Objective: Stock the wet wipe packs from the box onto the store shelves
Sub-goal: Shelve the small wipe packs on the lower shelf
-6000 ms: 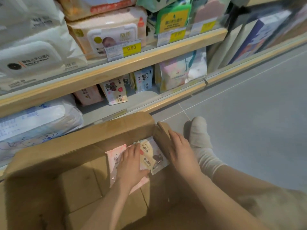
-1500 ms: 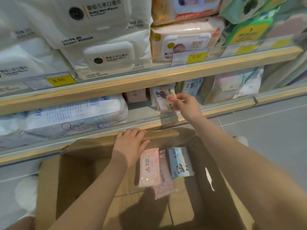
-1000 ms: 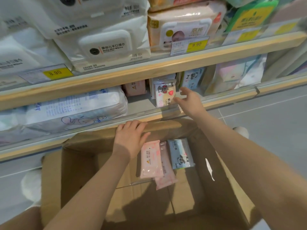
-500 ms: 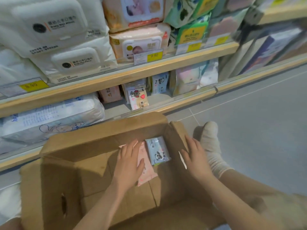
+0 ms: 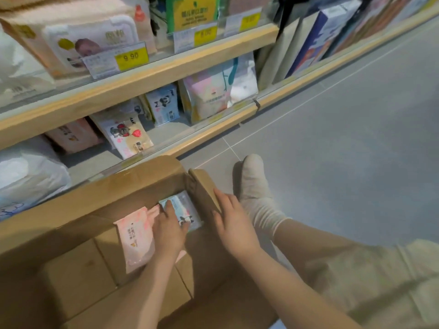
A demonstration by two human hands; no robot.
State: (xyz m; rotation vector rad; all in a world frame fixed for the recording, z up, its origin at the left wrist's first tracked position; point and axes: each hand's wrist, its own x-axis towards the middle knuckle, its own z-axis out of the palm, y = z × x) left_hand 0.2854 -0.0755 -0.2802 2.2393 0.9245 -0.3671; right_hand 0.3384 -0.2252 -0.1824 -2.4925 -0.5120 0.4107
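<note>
A grey tiled floor [image 5: 332,150] runs beside long pale wooden store shelves [image 5: 142,74] stacked with wipe packs and yellow price tags [image 5: 132,58]; on the lowest shelf a small pack printed with a dog and a red heart [image 5: 128,136] stands upright. An open brown cardboard box [image 5: 78,264] sits on the floor against the shelving. Half a second ago the left hand [image 5: 169,230] lay flat on the pink pack [image 5: 135,238]; it now curls over the light-blue panda-printed wet wipe pack [image 5: 186,211] in the box's far right corner, gripping it. The right hand [image 5: 234,225] has shifted onto the box's right flap [image 5: 202,188], fingers straight and resting there.
</note>
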